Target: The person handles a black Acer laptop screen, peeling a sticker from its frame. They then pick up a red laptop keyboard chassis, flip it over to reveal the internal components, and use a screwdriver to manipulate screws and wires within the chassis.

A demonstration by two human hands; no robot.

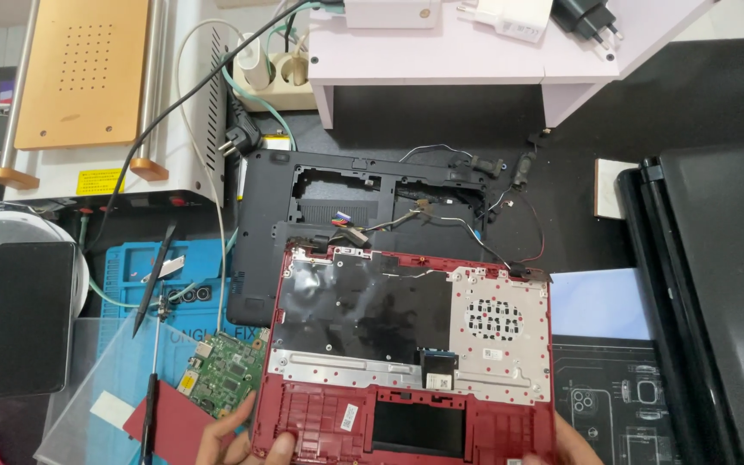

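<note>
The red palmrest (415, 362) lies underside-up in the lower centre of the frame, its upper edge overlapping the black base (337, 185). The left hand (238, 439) grips its lower left corner, fingers curled onto the red plastic; the right hand (574, 443) holds the lower right corner, mostly hidden by the frame edge, so its grip cannot be fully read. The part looks light and thin; it is likely to flex if lifted by one corner. The foil sheet, ribbon tails and wires (475, 228) running to the base appear fragile. Best hold: both side edges on bare plastic, clear of the cables. A green board (226, 370) lies just left.
</note>
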